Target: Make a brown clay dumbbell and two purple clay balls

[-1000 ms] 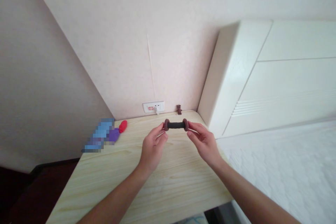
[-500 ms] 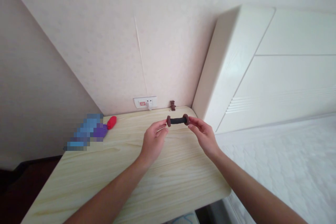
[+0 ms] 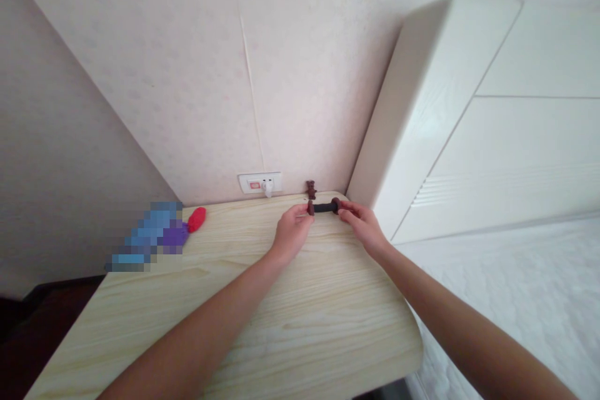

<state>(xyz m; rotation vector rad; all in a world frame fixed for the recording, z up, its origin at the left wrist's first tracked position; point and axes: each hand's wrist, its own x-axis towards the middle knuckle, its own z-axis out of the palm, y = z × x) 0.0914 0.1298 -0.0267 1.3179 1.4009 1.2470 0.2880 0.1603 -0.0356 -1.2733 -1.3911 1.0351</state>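
Observation:
A small dumbbell-shaped piece [image 3: 323, 207], a black bar with a dark brown disc at each end, is held level just above the far edge of the light wooden table [image 3: 262, 319]. My left hand [image 3: 293, 232] pinches its left disc and my right hand [image 3: 360, 225] pinches its right disc. A tiny brown figure [image 3: 310, 189] stands just behind it against the wall.
A white wall socket with a plug [image 3: 260, 183] sits above the table's back edge. A red lump [image 3: 197, 219] and a purple lump [image 3: 175, 235] lie at the table's far left beside a blurred blue patch. A white headboard [image 3: 469, 125] and white mattress [image 3: 515, 287] fill the right.
Both hands have carried the dumbbell-shaped piece away from me and lower, toward the wall and the small brown figure. The view has shifted slightly.

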